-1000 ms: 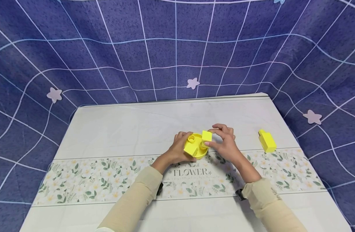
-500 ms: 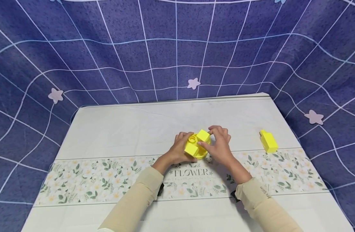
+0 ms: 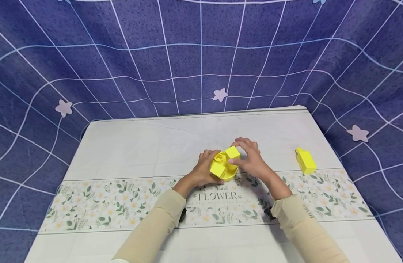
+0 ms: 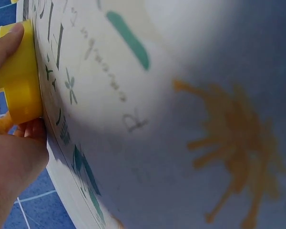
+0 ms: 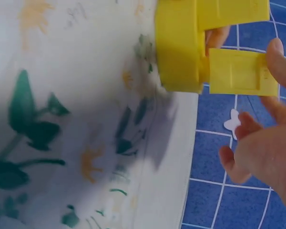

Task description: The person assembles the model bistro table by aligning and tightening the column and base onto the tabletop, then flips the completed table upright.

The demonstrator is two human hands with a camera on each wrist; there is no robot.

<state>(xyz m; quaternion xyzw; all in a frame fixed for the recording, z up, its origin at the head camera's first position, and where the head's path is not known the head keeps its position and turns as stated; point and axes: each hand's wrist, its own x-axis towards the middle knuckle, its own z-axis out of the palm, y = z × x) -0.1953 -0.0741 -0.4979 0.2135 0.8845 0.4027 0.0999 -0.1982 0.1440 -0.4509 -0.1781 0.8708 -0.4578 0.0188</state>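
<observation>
A round yellow base (image 3: 228, 176) with raised ring sockets sits on the printed cloth. My left hand (image 3: 202, 170) grips its left side, thumb at the front and fingers behind. In the left wrist view, the thumb and fingers of the left hand (image 4: 14, 162) hold the yellow piece's edge. One yellow block (image 3: 217, 170) stands on the base's near side; an open ring (image 3: 219, 157) shows behind it. With thumb and forefinger my right hand (image 3: 252, 160) pinches another yellow block (image 3: 233, 152) over the right side. In the right wrist view this block (image 5: 240, 71) meets the base at its narrow end.
A loose yellow block (image 3: 306, 162) with a narrow neck lies on its side at the right. White cloth (image 3: 148, 146) with a flower-print band covers the table. Behind it hangs a blue gridded curtain (image 3: 175, 62) with stars.
The pinched block tilted leftward, then came back more upright as my right hand shifted left and slightly right again. My left hand stays on the base.
</observation>
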